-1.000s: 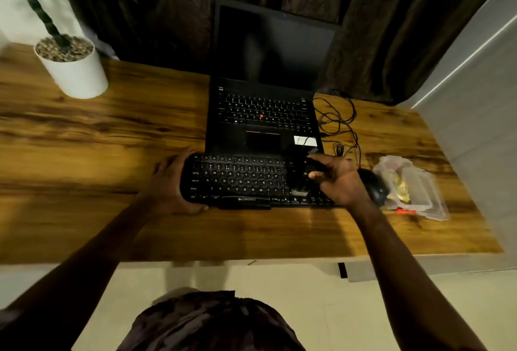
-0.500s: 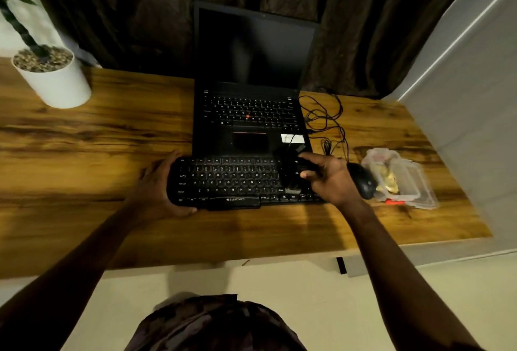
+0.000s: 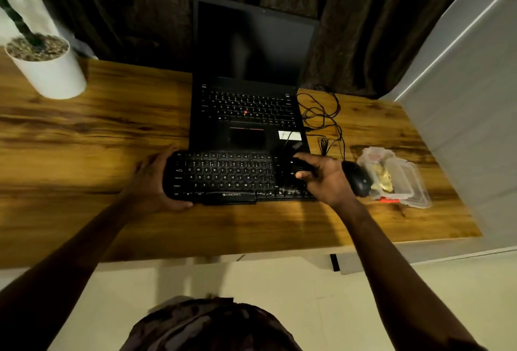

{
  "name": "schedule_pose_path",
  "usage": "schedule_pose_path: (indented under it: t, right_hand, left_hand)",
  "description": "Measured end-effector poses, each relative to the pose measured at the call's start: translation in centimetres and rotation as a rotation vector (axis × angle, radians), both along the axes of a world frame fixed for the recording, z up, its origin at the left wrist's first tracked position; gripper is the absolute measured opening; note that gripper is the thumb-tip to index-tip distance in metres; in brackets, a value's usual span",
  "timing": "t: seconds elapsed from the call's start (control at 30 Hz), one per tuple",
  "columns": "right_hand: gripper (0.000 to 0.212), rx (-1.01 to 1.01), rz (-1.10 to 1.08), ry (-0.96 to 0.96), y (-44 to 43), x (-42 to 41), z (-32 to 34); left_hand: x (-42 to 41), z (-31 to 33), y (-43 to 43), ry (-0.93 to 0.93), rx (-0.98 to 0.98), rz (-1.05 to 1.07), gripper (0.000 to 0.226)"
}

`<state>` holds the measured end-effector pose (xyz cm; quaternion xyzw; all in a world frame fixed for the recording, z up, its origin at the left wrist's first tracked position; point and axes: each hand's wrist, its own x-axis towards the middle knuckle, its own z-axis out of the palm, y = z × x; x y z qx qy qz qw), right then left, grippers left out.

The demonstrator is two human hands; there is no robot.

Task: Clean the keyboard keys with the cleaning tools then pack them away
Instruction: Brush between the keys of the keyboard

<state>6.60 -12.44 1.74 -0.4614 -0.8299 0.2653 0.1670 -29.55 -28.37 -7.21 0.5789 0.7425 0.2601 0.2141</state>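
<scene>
On the brown wood-grain desk, at the near middle, lies the black rectangular external keyboard with white legends, its long side parallel to the desk's front edge. At its 9 o'clock end the left hand wraps the short edge, fingers curled over the far corner and thumb pressed along the near rim, so the hand is clamped on the keyboard. At its 3 o'clock end the right hand hovers over the rightmost keys, thumb and forefinger drawn together around a small dark cleaning tool; the tool's shape is lost against the black keys, and whether its tip touches them cannot be told.

Directly at 12 o'clock of the keyboard, touching or just beside its far edge, sits the open black laptop with a dark screen and a red dot among its keys. At 3 o'clock of the right hand, just beside the wrist, rests the black rounded mouse, and beyond it the clear plastic lidded box holding something yellow, with a small red item at its near edge. Thin black tangled cables lie at 1 o'clock of the keyboard. Far off at 10 o'clock stands the white cylindrical plant pot topped with pebbles.
</scene>
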Motion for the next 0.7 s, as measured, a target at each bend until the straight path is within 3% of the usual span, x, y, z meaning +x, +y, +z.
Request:
schedule_pose_path:
  t: [0.33,0.53,0.7]
  right_hand:
    - [0.047,0.1,-0.033,-0.011,1.2,2.4,1.1]
    - [0.044,0.057,0.018,0.013,0.1,0.4,0.5]
    - [0.043,0.059,-0.074,0.003,-0.2,-0.2,0.5]
  left_hand:
    - [0.1,0.3,0.1,0.044,-0.016,0.017,0.143]
    - [0.2,0.4,0.1,0.035,-0.008,0.013,0.143]
    - [-0.2,-0.3,0.2,0.041,-0.016,0.005,0.145]
